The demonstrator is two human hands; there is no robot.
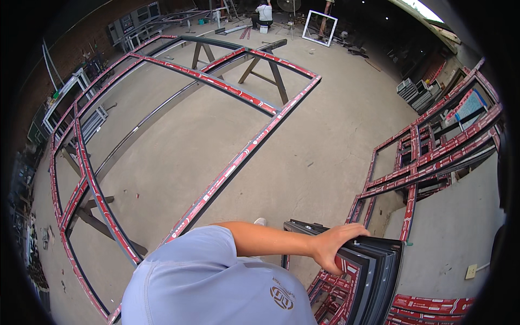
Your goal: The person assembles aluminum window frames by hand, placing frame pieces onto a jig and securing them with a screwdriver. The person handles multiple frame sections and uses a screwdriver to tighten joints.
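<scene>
My left arm reaches across to the right, out of a light blue-grey sleeve. My left hand (338, 245) is closed over the top corner of a dark window frame (355, 271) with red protective film, its thumb down the near side and its fingers over the top. The frame belongs to a tight upright stack of dark frames (382, 271) beside me. My right hand is not in view. A large frame (238, 157) with an arched side, covered in red film, lies on trestles (276, 81) to my left and ahead.
More red-filmed frames (414, 157) lean against a grey wall panel (449, 227) on the right. A white frame (319, 28) stands at the back near a seated person (264, 13). Grey frames (70, 92) stand far left. Concrete floor (325, 146) lies between.
</scene>
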